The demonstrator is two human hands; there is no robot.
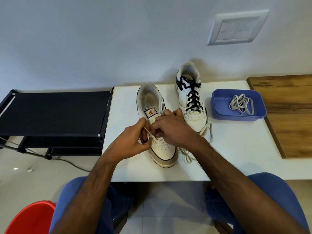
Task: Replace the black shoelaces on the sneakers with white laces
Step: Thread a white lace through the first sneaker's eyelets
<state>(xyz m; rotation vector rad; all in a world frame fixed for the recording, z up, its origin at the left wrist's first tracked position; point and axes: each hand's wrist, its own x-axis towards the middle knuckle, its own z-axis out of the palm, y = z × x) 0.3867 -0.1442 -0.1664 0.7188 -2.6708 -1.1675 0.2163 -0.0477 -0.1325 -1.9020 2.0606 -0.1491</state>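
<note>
Both hands are working at the near sneaker (156,125) on the white desk (236,149): the left hand (135,139) and right hand (170,128) are each pinching the white lace (187,155) (its slack trailing rightward). Behind, the second sneaker (191,97) is wearing black laces (193,97); a spare lace (241,104) is lying in a blue tray (219,102). Uneven pulling could leave mismatched ends.
</note>
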